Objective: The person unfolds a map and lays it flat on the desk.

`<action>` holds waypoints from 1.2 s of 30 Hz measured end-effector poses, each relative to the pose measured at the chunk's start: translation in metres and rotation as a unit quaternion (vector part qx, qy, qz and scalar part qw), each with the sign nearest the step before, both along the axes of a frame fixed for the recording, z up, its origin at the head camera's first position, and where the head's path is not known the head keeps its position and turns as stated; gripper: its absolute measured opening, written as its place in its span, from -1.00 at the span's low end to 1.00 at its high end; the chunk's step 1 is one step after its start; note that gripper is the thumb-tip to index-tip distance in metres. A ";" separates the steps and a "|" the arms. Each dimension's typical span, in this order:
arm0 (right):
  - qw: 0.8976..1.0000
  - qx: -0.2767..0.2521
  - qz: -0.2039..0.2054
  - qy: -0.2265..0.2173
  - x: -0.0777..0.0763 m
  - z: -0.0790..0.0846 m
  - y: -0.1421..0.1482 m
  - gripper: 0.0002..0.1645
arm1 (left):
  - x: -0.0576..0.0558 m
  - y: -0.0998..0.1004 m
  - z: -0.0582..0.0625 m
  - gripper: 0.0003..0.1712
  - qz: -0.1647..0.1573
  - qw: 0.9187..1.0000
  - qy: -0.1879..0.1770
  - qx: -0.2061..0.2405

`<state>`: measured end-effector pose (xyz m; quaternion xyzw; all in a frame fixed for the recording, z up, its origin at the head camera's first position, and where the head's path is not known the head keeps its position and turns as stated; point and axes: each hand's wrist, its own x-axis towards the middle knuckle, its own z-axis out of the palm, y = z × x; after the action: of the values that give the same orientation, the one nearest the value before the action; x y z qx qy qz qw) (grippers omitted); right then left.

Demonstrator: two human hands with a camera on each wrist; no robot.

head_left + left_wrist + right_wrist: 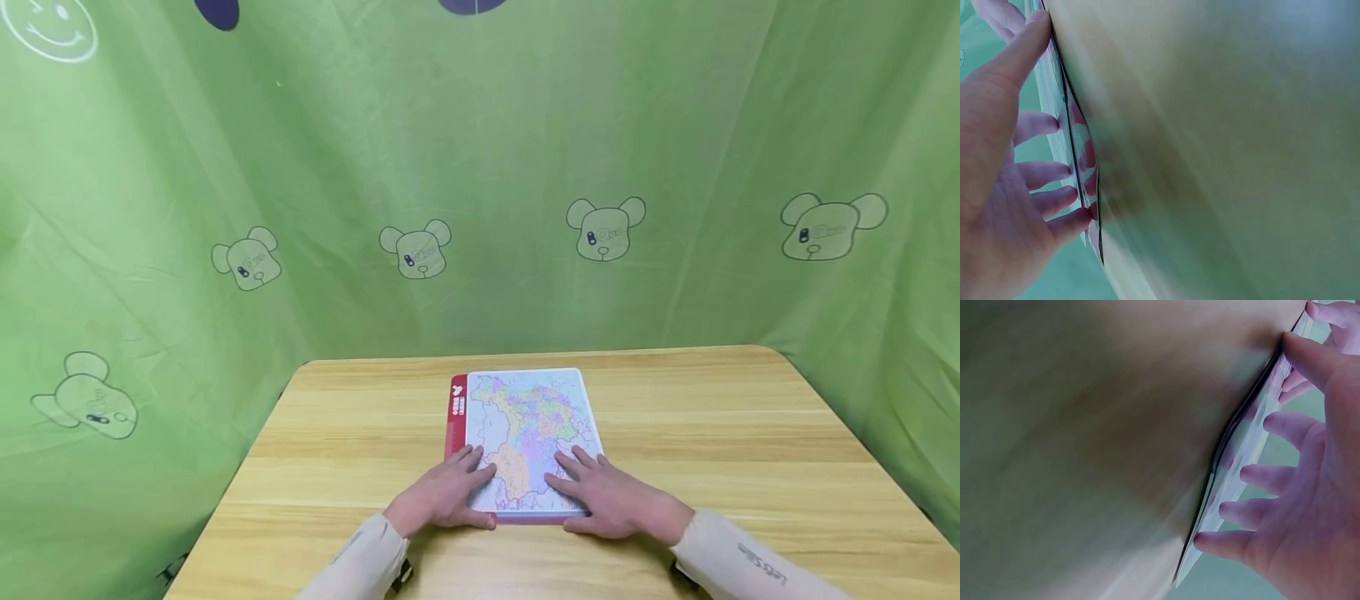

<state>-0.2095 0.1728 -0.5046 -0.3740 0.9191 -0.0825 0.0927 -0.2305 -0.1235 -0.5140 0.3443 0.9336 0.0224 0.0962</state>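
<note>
A thin map sheet or board [536,425] with coloured regions and a red strip [455,429] down its left side lies flat on the wooden table. My left hand [444,493] rests on its near left corner with fingers spread and thumb at the near edge. On the near right corner rests my right hand [621,500], its fingers also spread and its thumb by the same edge. In the left wrist view, dark thin edges [1071,134] show beside the fingertips, so more than one layer may be stacked. The right wrist view shows similar edges [1215,464].
The light wooden table [720,433] extends to both sides of the map. Behind and beside it hangs a green curtain [495,292] printed with bear heads. Pale sleeves [750,558] cover both forearms.
</note>
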 end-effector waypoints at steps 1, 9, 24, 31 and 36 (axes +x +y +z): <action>1.000 0.001 0.000 0.000 0.000 0.000 -0.001 -0.16 | 0.000 -0.001 0.000 0.03 0.000 1.000 0.001 0.001; 1.000 0.009 0.010 0.008 -0.001 0.002 -0.017 -0.19 | 0.001 -0.004 0.000 0.01 0.006 1.000 0.002 -0.001; 1.000 0.025 0.003 -0.011 -0.009 0.004 -0.038 -0.20 | 0.006 -0.022 0.005 -0.06 0.007 1.000 0.008 0.013; 0.999 0.030 0.004 -0.011 -0.010 0.004 -0.049 -0.19 | 0.007 -0.034 0.001 -0.07 0.019 1.000 0.001 0.024; 0.999 0.037 0.008 -0.006 -0.012 0.004 -0.058 -0.19 | 0.009 -0.042 0.002 -0.07 0.030 0.999 -0.002 0.033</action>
<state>-0.2211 0.1148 -0.5004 -0.3774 0.9178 -0.0499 0.1126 -0.2220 -0.1654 -0.5116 0.3191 0.9421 0.0572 0.0862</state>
